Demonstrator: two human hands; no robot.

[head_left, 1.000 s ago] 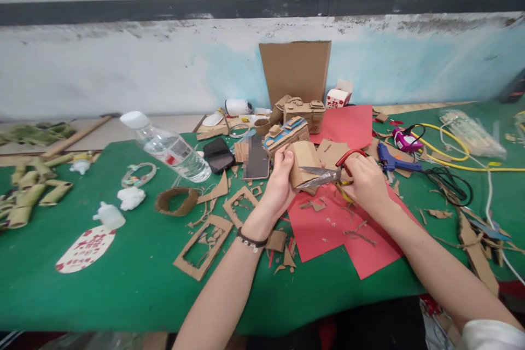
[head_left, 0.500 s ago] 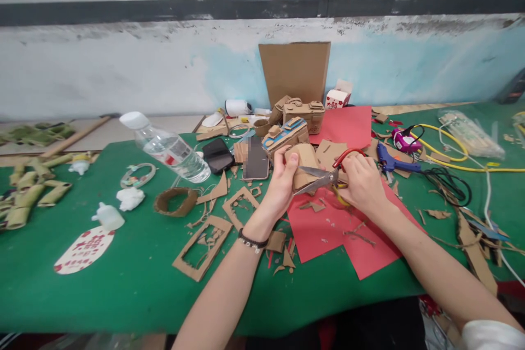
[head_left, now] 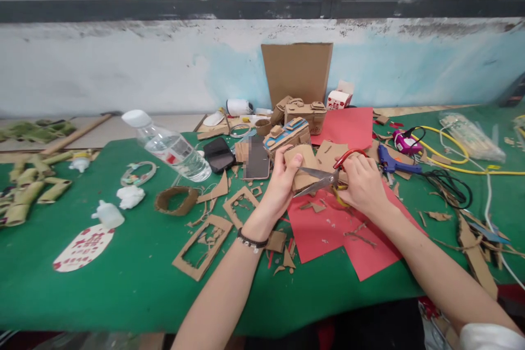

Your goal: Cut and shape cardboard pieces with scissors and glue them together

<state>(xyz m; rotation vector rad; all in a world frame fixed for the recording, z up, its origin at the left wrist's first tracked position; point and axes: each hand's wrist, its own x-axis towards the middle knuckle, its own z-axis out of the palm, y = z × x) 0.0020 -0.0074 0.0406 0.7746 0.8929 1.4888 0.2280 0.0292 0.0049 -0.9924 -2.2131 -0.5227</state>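
Observation:
My left hand is closed around a small brown cardboard piece, holding it just above the green table. My right hand grips red-and-yellow-handled scissors, fingers through the loops. The blades are spread and straddle the lower edge of the cardboard piece. Both hands hover over red paper sheets strewn with small cardboard scraps.
Behind the hands stand cardboard models and an upright cardboard sheet. A phone, water bottle, cardboard ring and cut-out frames lie left. A blue glue gun, cables and cardboard strips lie right.
The cardboard piece has been turned and lowered slightly in my left hand. The scissors' blades have opened and moved onto its lower edge.

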